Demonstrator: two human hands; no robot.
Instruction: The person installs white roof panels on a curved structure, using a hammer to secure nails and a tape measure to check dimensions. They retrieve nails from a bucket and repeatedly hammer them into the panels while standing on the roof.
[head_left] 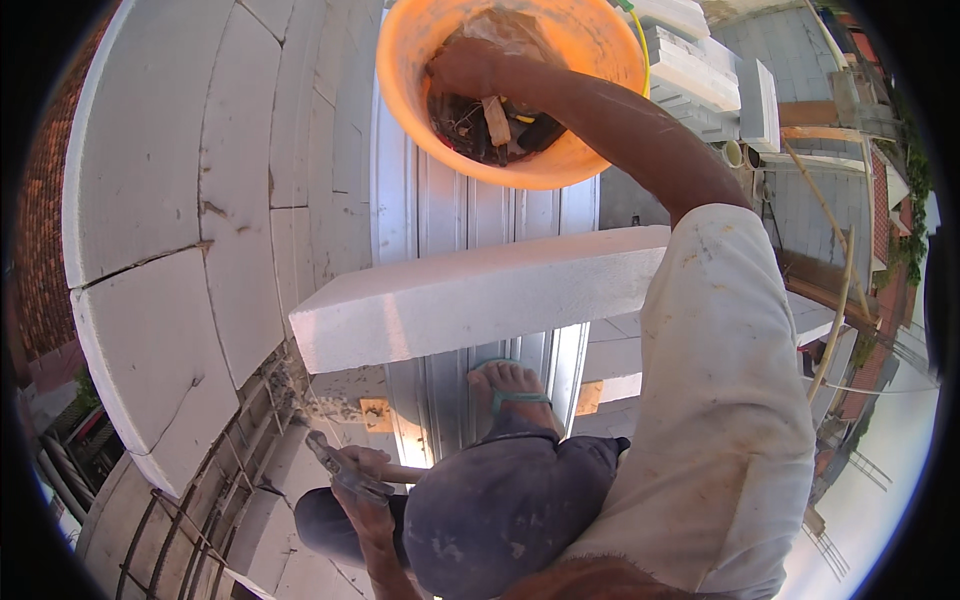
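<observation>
My right hand (460,65) reaches down inside an orange bucket (400,90) of dark tools, a pale wooden piece (496,120) and clear plastic; its fingertips are hidden. My left hand (365,490) grips a hammer (350,470) with a metal head and wooden handle, low beside my dark-clothed knee. A white block (470,300) lies crosswise on ribbed metal planks (445,200), between the bucket and my sandalled foot (508,395).
A wall of large grey-white blocks (140,150) runs along the left, with rebar (180,530) below it. Stacked blocks (690,75) stand behind the bucket at right. Wooden poles (830,200) and lower walls show past the right edge of the platform.
</observation>
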